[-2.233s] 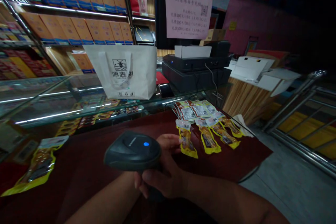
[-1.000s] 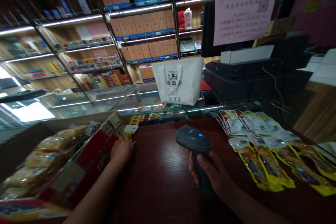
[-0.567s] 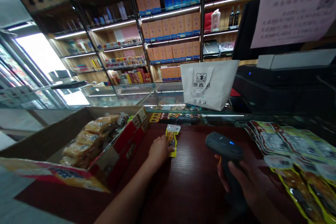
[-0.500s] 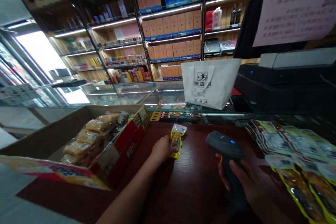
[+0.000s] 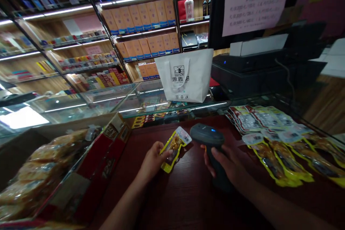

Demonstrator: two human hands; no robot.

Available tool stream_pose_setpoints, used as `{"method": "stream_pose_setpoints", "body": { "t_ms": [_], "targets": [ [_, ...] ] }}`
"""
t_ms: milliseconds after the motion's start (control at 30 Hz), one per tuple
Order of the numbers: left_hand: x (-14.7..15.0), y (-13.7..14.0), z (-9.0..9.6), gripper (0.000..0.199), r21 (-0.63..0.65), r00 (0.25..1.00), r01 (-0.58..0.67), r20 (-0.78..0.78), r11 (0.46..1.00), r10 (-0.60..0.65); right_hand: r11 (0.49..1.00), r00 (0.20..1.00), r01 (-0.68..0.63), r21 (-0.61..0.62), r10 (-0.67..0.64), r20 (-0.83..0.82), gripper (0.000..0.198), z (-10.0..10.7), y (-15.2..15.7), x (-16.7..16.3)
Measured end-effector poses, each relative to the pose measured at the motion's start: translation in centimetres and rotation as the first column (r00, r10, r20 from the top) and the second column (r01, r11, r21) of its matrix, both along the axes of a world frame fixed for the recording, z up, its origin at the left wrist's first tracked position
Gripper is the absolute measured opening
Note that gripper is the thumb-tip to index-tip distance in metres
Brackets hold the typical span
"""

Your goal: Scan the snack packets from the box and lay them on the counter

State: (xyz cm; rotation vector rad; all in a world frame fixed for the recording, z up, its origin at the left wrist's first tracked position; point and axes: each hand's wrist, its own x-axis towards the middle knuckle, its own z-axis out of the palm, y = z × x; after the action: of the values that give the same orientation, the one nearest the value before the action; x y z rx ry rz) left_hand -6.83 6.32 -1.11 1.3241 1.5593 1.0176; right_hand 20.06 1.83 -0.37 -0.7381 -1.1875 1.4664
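From the head view, the left hand (image 5: 153,160) has its thumb and fingers pinched on a glossy, yellow-edged packet (image 5: 175,147), clear plastic over something brown and lumpy. The packet slants away from those fingertips, its pale top end just beside the scanner (image 5: 207,134); I can't tell whether they touch. The right hand (image 5: 228,160) has its fingers wrapped round the scanner's handle, below a smooth, rounded dark head with a blue light.

Beneath both sets of fingers runs a shiny, dark-red tabletop (image 5: 183,197). Left of the left fingers, a cardboard box (image 5: 114,151) walls off that side, with crinkly wrapped goods (image 5: 48,158) inside. Right of the right fingers lie more yellow-edged packets (image 5: 272,156), flat silvery pouches (image 5: 258,116) just beyond them. Farther ahead of the fingers, a white bag (image 5: 192,86) stands upright on a glass case (image 5: 126,97).
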Motion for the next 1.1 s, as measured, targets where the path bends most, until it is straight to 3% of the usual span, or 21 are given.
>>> {"method": "stream_pose_setpoints", "body": {
  "t_ms": [133, 233, 633, 1100],
  "targets": [
    [2.3, -0.8, 0.7, 0.052, -0.05, 0.913, -0.005, 0.408, 0.999, 0.025, 0.999, 0.999, 0.041, -0.024, -0.041, -0.01, 0.042, 0.1, 0.5, 0.1],
    [2.9, -1.1, 1.6, 0.056, -0.051, 0.855, -0.004, 0.517, 0.999, 0.03, 0.996, 0.996, 0.083, -0.04, -0.084, -0.021, 0.042, 0.5, 0.7, 0.1],
    [2.4, -0.5, 0.2, 0.042, 0.076, 0.871, -0.096, 0.488, 0.993, 0.047, 0.997, 0.997, 0.074, -0.024, -0.074, 0.002, 0.044, 0.7, 0.3, -0.3],
    [2.7, -0.8, 0.4, 0.042, 0.118, 0.931, -0.089, 0.362, 0.989, 0.041, 0.995, 0.997, 0.071, -0.073, -0.071, 0.008, 0.046, 0.9, 0.2, -0.2]
  ]
}}
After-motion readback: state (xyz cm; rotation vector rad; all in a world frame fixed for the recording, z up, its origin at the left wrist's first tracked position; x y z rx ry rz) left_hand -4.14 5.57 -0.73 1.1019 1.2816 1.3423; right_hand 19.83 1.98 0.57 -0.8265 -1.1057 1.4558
